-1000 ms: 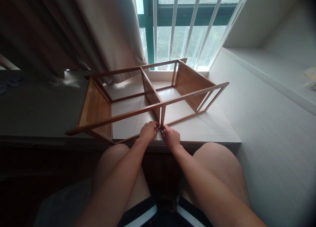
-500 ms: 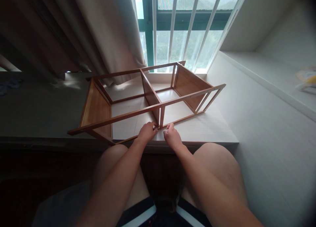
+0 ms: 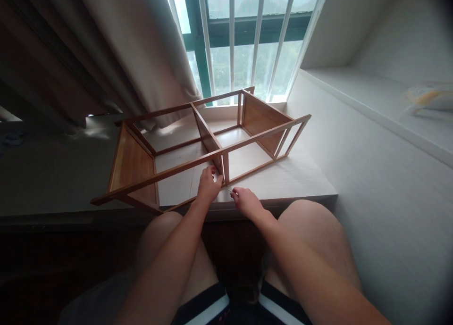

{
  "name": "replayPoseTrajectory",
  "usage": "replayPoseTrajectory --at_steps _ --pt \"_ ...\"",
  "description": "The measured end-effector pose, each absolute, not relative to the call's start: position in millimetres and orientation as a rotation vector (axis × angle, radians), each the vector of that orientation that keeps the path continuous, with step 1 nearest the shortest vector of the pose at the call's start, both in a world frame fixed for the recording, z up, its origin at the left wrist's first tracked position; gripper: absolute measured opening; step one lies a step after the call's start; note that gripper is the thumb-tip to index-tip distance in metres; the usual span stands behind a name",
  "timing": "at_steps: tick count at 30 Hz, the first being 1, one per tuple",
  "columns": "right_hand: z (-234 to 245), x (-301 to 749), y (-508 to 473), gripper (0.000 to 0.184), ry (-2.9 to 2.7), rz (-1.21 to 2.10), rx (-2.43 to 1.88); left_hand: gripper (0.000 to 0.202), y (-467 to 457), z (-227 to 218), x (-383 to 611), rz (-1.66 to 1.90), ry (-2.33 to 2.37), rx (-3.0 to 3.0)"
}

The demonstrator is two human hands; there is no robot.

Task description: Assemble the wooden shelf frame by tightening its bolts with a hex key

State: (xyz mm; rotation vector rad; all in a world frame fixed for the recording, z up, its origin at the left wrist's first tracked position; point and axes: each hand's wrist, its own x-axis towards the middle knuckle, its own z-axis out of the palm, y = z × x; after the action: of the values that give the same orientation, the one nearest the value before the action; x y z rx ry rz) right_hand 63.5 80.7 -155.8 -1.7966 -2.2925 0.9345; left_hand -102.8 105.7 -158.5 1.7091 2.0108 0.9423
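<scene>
We see a wooden rack (image 3: 198,145) of warm brown slats and flat panels lying on its side on a pale, faintly grained worktop (image 3: 300,176) beneath a barred window (image 3: 247,37). The rack forms a long open box: thin square rails run its length, a solid panel closes each end, and a middle divider splits it into two bays. Our left hand (image 3: 208,186) rests at the foot of the divider where it meets the near lower rail, its grip curled against the wood with the fingers touching the upright. Our right hand (image 3: 246,201) lies just beside it on the worktop edge, its grip pinched together on a thin, pale, rod-like tool (image 3: 230,191) whose tip points toward the same joint; the tool is too small for us to tell its kind. A heavy beige curtain (image 3: 141,46) hangs in soft folds at the left, its hem close behind the rack's far rail. A smooth white ledge (image 3: 371,103) runs along the right wall and carries a blurred yellow-and-white object (image 3: 430,96). Our bare knees show below the worktop edge.
</scene>
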Motion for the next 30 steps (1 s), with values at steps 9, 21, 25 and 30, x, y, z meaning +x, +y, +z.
replayPoseTrajectory --at_steps 9,21,25,30 --pt "-157 68 73 0.031 -2.354 0.913 -1.777 0.041 124 -155 -99 0.878 1.988 1.65" --pt "-172 79 61 0.02 -2.167 1.094 -1.694 0.044 141 -145 -92 0.428 2.225 1.813" --pt "-177 80 63 0.017 -1.926 1.259 -1.67 0.043 135 -144 -88 0.415 2.206 1.827" --pt "-184 70 55 0.02 -1.548 1.48 -1.626 0.047 125 -142 -86 0.422 2.214 1.823"
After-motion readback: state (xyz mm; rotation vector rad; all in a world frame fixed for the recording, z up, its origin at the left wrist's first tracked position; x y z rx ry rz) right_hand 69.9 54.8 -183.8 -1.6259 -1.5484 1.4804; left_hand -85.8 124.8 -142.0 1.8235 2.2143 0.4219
